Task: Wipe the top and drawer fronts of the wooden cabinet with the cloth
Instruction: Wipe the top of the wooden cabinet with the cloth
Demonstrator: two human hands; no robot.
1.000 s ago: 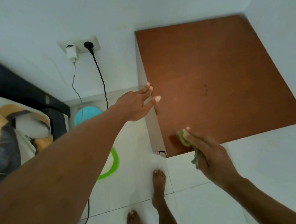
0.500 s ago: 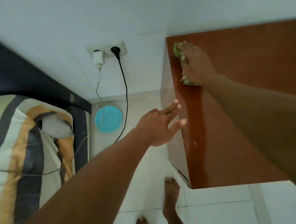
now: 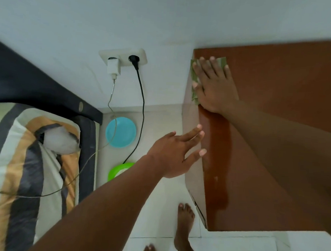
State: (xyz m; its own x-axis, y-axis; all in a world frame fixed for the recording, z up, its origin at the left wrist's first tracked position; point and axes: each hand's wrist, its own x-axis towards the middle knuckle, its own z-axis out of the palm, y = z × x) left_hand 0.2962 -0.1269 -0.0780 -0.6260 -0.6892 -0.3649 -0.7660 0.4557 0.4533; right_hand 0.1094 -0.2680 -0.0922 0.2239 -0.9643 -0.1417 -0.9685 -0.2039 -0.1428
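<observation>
The wooden cabinet's reddish-brown top [image 3: 290,98] fills the right of the view, with a darker wet streak along its left edge. My right hand [image 3: 214,85] lies flat with straight fingers on a green cloth [image 3: 195,78], pressing it onto the far left corner of the top. My left hand [image 3: 175,155] is stretched out with straight fingers beside the cabinet's pale left side [image 3: 193,146]; whether it touches the edge I cannot tell. The drawer fronts are hidden.
A wall socket [image 3: 124,57] holds a white charger and a black plug, cables hanging down. A blue plate [image 3: 120,132] and a green plate [image 3: 119,170] lie on the tiled floor. A bed with a striped pillow [image 3: 28,165] is at left. My bare feet [image 3: 184,223] stand by the cabinet.
My right hand swept the cloth from the near left corner up along the left edge to the far corner, then flattened out on it. The left hand stayed by the cabinet's side.
</observation>
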